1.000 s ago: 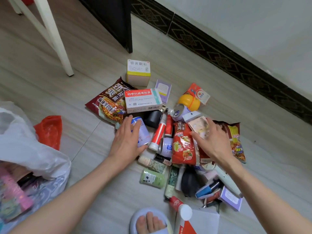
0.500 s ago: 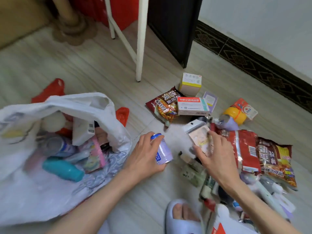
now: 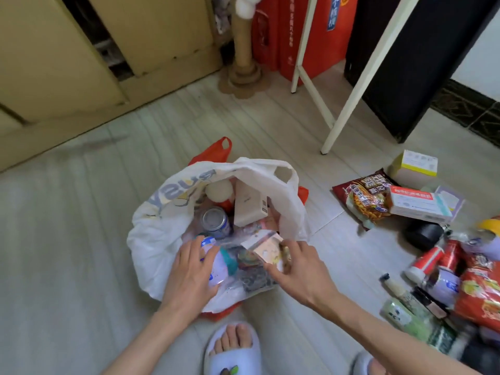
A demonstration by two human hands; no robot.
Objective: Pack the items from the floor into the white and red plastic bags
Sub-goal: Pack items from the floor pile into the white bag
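The white plastic bag [image 3: 286, 196] sits on the pale wood-grain floor [image 3: 81, 253], just in front of the person's slippered foot [image 3: 232, 347]. It is thin, crinkled and soft, with a cut-out handle and faded blue print on its wall. Its mouth is wide open. A red plastic bag [image 3: 216, 151] lies under and behind it, and only its handle and some edges show. Inside the white bag there is a metal can [image 3: 215, 221] standing upright, a flat beige box [image 3: 249, 204] leaning against the wall, a round white cap [image 3: 219, 191] and some glossy packets.

The left hand [image 3: 189, 280] is over the bag's mouth, palm down, with the fingers curled round a pale cylindrical can with blue print [image 3: 213, 255]. The right hand [image 3: 297, 269] is beside it, and its thumb and fingers pinch a small flat transparent packet [image 3: 266, 246], which is over the bag's opening.

To the right, the other items lie on the floor in a loose pile: a dark red crinkled noodle packet [image 3: 362, 201], a white medicine box [image 3: 419, 207] resting partly on it, a cardboard box with a yellow band [image 3: 415, 166], a red and white tube [image 3: 427, 262] and a shiny red snack bag [image 3: 479, 296].
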